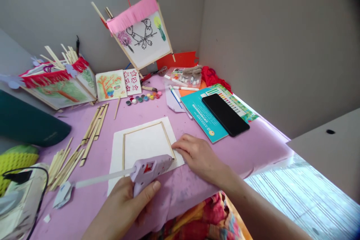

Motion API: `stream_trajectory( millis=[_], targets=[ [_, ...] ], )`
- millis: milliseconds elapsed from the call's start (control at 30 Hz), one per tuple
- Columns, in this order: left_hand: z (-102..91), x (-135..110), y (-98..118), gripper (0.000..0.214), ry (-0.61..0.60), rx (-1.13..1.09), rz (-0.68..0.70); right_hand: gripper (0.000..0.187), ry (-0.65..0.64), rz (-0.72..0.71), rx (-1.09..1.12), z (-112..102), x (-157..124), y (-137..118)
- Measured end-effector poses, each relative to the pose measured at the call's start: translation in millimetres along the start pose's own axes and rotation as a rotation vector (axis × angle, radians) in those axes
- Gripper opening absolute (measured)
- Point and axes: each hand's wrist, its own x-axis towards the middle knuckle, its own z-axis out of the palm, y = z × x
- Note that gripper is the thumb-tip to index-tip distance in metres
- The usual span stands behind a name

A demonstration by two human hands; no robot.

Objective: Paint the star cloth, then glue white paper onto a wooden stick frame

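Observation:
My left hand [135, 198] is wrapped round the handle of a lilac hot glue gun [153, 168], a long white glue stick [104, 178] sticking out of its back. The nozzle is over the lower right corner of a frame of thin wooden sticks [143, 128], which lies on a white paper sheet [116, 150]. My right hand [197, 157] rests at the right side, fingers closed, fingertips against the right-hand wooden stick [168, 137]. The gun and my left hand hide the frame's near side.
Loose wooden sticks [94, 127] lie left of the paper. A black phone [225, 114] rests on a blue booklet [202, 101] at the right. Behind stand painted lanterns [143, 37], paint pots [144, 98] and markers [185, 88]. A dark green cylinder [33, 120] is at far left.

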Motion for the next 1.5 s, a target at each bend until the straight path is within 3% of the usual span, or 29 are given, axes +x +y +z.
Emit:
stream_trajectory(
  millis=[167, 367, 533, 600, 700, 800, 900, 1000, 1133, 1233, 1333, 1433, 1500],
  targets=[
    [-1.1, -4, 1, 0.044, 0.061, -0.014, 0.069, 0.024, 0.003, -0.001, 0.011, 2, -1, 1],
    [-6.0, -7, -4, 0.050, -0.007, -0.168, 0.168, 0.023, 0.010, 0.009, 0.007, 2, 0, 1],
    [-13.2, -9, -18, 0.040, 0.050, -0.241, 0.342, 0.023, -0.002, 0.013, 0.029, 4, -1, 3],
    [-14.1, -13, -21, 0.037, 0.020, -0.255, 0.413, 0.024, -0.009, 0.009, 0.048, 5, -2, 6],
    [-14.2, -19, -15, 0.032, -0.050, -0.253, 0.506, 0.024, -0.019, -0.007, 0.060, 7, -2, 9],
    [-18.0, -25, -4, 0.027, -0.014, -0.242, 0.536, 0.023, -0.026, -0.019, 0.045, 9, -2, 12],
    [-31.9, -27, -3, 0.035, 0.113, -0.171, 0.535, 0.024, -0.035, -0.018, 0.048, 11, -3, 14],
    [-58.2, -19, -13, 0.039, 0.455, -0.021, 0.508, 0.024, -0.039, -0.014, 0.049, 12, -3, 14],
    [-100.2, 4, -32, 0.047, 0.971, 0.352, 0.150, 0.024, -0.039, -0.003, 0.049, 10, -2, 10],
    [-120.6, 23, -45, 0.047, 1.003, 0.647, -0.070, 0.023, -0.031, 0.007, 0.064, 7, 0, 6],
    [-128.3, 37, -59, 0.046, 0.928, 0.794, -0.101, 0.022, -0.051, 0.019, 0.079, 3, 2, 1],
    [-127.4, 37, -68, 0.040, 0.896, 0.879, -0.044, 0.022, -0.088, 0.021, 0.084, -4, 5, -2],
    [-119.2, 29, -67, 0.035, 1.007, 0.799, 0.119, 0.021, -0.119, 0.002, 0.070, -9, 9, -3]
  ],
)
